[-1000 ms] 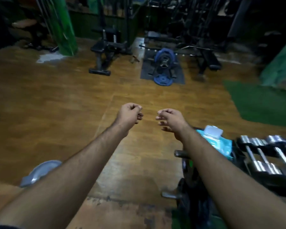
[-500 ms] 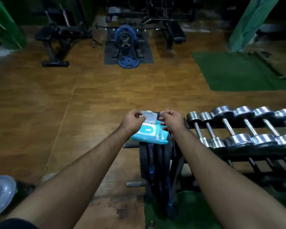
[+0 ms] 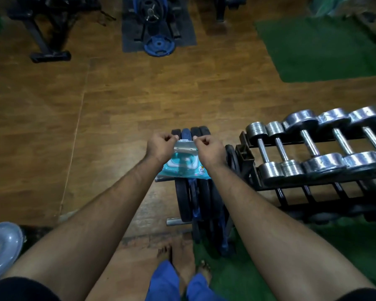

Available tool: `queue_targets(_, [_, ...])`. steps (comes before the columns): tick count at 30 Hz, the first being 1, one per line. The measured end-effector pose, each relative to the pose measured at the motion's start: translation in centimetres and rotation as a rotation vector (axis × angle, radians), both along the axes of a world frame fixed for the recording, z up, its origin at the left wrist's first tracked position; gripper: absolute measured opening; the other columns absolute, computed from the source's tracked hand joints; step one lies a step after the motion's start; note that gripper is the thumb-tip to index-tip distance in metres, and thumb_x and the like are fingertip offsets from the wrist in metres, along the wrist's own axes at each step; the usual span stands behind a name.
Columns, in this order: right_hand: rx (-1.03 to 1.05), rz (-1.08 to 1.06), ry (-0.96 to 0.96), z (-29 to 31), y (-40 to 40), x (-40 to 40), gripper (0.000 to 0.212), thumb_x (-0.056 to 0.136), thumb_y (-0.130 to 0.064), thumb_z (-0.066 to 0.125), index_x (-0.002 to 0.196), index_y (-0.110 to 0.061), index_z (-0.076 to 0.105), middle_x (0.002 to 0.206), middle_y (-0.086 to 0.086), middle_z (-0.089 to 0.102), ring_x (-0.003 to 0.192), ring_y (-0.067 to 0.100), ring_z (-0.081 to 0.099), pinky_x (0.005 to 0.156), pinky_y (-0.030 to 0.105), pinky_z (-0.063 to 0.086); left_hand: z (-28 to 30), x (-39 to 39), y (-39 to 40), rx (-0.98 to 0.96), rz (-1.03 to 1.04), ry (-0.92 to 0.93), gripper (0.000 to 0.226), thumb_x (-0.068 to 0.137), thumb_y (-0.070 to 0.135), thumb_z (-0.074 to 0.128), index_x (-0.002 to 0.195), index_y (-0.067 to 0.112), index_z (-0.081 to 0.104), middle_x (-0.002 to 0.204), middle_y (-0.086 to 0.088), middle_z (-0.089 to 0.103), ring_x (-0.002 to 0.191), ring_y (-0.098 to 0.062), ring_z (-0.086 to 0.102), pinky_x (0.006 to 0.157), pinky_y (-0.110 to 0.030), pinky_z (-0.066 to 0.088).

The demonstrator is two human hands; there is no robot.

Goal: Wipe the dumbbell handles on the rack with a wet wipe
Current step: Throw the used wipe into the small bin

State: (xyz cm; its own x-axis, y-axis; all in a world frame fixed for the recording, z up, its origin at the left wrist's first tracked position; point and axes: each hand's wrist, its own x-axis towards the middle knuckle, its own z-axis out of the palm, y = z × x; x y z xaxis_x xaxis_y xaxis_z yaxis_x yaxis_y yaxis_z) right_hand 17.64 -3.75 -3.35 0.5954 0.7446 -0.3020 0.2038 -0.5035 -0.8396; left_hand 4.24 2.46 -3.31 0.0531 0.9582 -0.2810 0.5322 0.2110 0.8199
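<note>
A teal wet wipe pack [image 3: 183, 167] lies on top of upright black weight plates [image 3: 201, 200], its white flip lid [image 3: 185, 146] raised. My left hand [image 3: 161, 145] pinches the lid's left corner and my right hand [image 3: 207, 147] pinches its right corner, both with fingers curled. No loose wipe shows. To the right, chrome dumbbells [image 3: 308, 146] lie in rows on a black rack [image 3: 248, 157], their bare steel handles [image 3: 262, 151] facing me.
Wooden floor stretches ahead, with a green mat [image 3: 321, 46] at the far right and a blue plate on a barbell stand [image 3: 159, 46] far ahead. A black bench frame [image 3: 48, 40] stands far left. A grey plastic lid [image 3: 0, 248] lies at lower left. My bare feet [image 3: 182, 255] stand below.
The view has tilted down and closer to the pack. Both hands went from empty in the air to the pack, then slid up to pinch the raised lid's corners.
</note>
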Motion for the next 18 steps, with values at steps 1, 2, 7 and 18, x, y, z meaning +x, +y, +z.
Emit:
queue_targets(1, [-0.005, 0.024, -0.026, -0.1, -0.4, -0.2, 0.018, 0.087, -0.038, 0.066, 0.086, -0.021, 0.074, 0.08, -0.008, 0.07, 0.077, 0.012, 0.063, 0.068, 0.025, 0.049, -0.1, -0.5, -0.3, 0.018, -0.025, 0.028, 0.013, 0.09, 0.024, 0.068, 0.081, 0.016, 0.073, 0.075, -0.002, 0.066, 0.073, -0.016, 0.059, 0.069, -0.027, 0.047])
queue_targets(2, [-0.01, 0.049, -0.044, -0.3, -0.8, -0.3, 0.014, 0.085, -0.033, 0.066, 0.087, -0.022, 0.074, 0.081, -0.01, 0.07, 0.077, 0.01, 0.063, 0.07, 0.025, 0.05, -0.2, -0.9, -0.5, 0.032, -0.065, 0.053, 0.01, 0.089, 0.023, 0.07, 0.088, 0.015, 0.076, 0.081, -0.002, 0.069, 0.077, -0.015, 0.061, 0.073, -0.027, 0.048])
queue_targets(7, [-0.064, 0.186, -0.227, -2.0, -2.1, -1.1, 0.018, 0.082, -0.023, 0.068, 0.099, -0.026, 0.074, 0.106, -0.01, 0.064, 0.093, 0.009, 0.063, 0.079, 0.024, 0.05, -1.9, -3.0, -1.5, 0.117, -0.329, 0.251, 0.018, 0.083, 0.019, 0.076, 0.101, 0.015, 0.078, 0.098, -0.005, 0.071, 0.092, -0.02, 0.061, 0.079, -0.026, 0.043])
queue_targets(18, [0.024, 0.132, -0.464, -4.5, -3.8, -3.3, 0.025, 0.087, -0.022, 0.07, 0.111, -0.028, 0.07, 0.107, -0.004, 0.054, 0.1, 0.016, 0.055, 0.08, 0.035, 0.053, -5.0, -3.8, -2.4, 0.126, -0.287, 0.143, 0.029, 0.082, 0.016, 0.075, 0.107, 0.023, 0.06, 0.108, -0.002, 0.051, 0.104, -0.025, 0.056, 0.085, -0.039, 0.054])
